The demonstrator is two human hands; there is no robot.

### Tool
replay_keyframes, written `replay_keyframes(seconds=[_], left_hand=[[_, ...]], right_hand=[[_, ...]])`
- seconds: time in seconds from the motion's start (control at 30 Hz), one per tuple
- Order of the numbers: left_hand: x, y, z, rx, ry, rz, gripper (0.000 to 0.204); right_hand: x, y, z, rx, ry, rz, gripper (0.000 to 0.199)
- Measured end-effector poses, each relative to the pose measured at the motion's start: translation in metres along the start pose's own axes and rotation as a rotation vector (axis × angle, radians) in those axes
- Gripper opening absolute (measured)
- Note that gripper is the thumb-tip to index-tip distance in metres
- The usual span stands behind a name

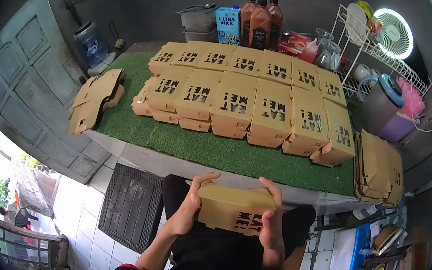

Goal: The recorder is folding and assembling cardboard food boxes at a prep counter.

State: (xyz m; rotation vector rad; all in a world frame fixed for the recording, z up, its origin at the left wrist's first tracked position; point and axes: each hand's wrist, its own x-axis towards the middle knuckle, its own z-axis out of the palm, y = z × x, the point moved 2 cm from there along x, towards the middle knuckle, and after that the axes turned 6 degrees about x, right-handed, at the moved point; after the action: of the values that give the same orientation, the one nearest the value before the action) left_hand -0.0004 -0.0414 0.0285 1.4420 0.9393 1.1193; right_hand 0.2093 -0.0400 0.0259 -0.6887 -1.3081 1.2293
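Note:
Between my two hands, above my lap, is a folded brown cardboard box (pixel 221 208) with black print on the side facing me. My left hand (pixel 190 205) grips its left end, the thumb on the near side. Around the right end my right hand (pixel 272 216) is closed, its thumb pressed near the print. Past them, rows of stacked folded boxes (pixel 234 102) of the same kind stand on the green turf-covered table (pixel 214 151). Flat, unfolded cardboard blanks (pixel 380 167) are piled at the table's right end.
More loose cardboard blanks (pixel 95 99) lie at the table's left end. Behind the boxes stand sauce bottles (pixel 259 25), a milk carton (pixel 228 25) and plastic tubs (pixel 198 20). A dish rack (pixel 367 43) and a jug (pixel 382 100) are at the right. A dark woven stool (pixel 131 208) stands left of my legs.

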Motion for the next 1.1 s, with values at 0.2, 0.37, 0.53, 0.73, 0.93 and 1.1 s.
replay_keyframes(seconds=[0.2, 0.37, 0.53, 0.73, 0.93, 1.1], left_hand=[[0.015, -0.024, -0.017, 0.11, 0.133, -0.018, 0.078], [-0.005, -0.011, -0.032, -0.267, 0.219, -0.059, 0.097], [-0.034, -0.005, -0.055, -0.135, 0.244, -0.003, 0.088], [-0.04, 0.022, -0.102, 0.027, 0.018, -0.134, 0.071], [-0.055, 0.003, -0.104, 0.048, -0.021, -0.143, 0.078], [-0.088, -0.023, -0.092, -0.491, 0.115, -0.044, 0.114]], right_hand=[[0.018, 0.014, -0.001, 0.116, 0.198, 0.212, 0.069], [0.025, 0.031, 0.019, 0.614, 0.367, 0.306, 0.041], [0.027, 0.041, 0.034, 0.596, 0.1, 0.473, 0.038], [0.048, 0.042, 0.052, 0.362, -0.147, 0.484, 0.047], [0.054, 0.057, 0.062, 0.319, -0.324, 0.48, 0.044], [0.043, 0.059, 0.096, 0.56, -0.016, 0.479, 0.026]])
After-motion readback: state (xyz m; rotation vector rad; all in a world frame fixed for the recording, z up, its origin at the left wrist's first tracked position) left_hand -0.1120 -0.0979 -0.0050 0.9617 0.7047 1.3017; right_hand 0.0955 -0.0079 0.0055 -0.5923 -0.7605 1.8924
